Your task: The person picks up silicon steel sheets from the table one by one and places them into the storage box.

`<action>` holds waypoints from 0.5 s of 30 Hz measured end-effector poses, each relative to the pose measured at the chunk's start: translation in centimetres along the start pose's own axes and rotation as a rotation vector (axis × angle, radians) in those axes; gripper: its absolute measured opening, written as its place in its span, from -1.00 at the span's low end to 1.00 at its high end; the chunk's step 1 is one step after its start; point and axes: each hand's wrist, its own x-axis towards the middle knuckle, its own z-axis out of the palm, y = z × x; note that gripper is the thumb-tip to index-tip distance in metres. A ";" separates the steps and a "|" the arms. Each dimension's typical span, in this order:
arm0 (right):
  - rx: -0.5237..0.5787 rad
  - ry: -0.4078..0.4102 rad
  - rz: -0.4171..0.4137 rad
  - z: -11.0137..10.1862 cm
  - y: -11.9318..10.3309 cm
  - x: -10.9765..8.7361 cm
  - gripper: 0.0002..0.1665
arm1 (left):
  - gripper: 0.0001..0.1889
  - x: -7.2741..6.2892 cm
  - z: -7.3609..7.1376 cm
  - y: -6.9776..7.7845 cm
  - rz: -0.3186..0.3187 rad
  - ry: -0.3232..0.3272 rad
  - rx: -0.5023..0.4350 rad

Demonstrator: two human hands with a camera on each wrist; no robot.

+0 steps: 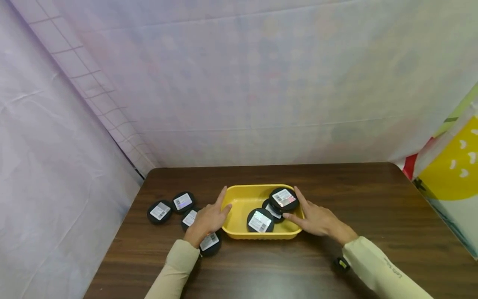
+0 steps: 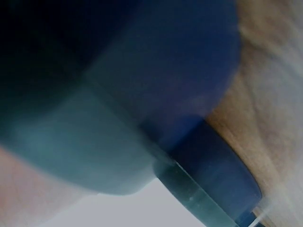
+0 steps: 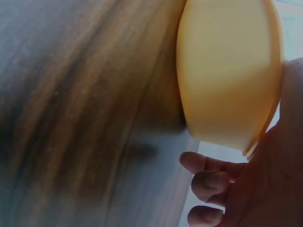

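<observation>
A shallow yellow plastic tub [image 1: 239, 236] stands on the table between both hands. My left hand [image 1: 210, 218] grips its left end, thumb over the rim and index finger along the outside. At the right end, my right hand [image 1: 319, 218] holds the rim with the thumb inside, close to the black discs. Three flat round black discs with white labels lie in the tub: one at the front [image 1: 260, 221], one at the back right [image 1: 284, 198], one partly covered between them. In the right wrist view, fingertips [image 3: 210, 184] curl beside the tub's outer wall [image 3: 227, 71].
Left of the tub, several more labelled black discs [image 1: 159, 212] lie on the brown table [image 1: 284, 270], some partly behind the left hand and wrist. A small black object [image 1: 341, 264] sits by the right sleeve. Pale curtains [image 1: 261, 83] hang behind. Blurred dark-blue shapes [image 2: 170, 61] fill the left wrist view.
</observation>
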 end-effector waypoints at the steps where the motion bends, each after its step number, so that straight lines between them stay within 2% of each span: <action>1: 0.004 0.000 0.005 0.1 0.0 0.0 0.19 | -0.30 0.0 0.0 0.0 -0.001 0.001 0.001; 9: 0.038 0.082 0.031 0.6 -0.5 0.7 -0.03 | -0.30 0.1 0.0 -0.2 0.002 0.013 0.004; 15: 0.058 0.108 0.052 0.8 -0.9 0.9 -0.07 | -0.31 0.0 0.2 -0.2 0.015 0.026 0.013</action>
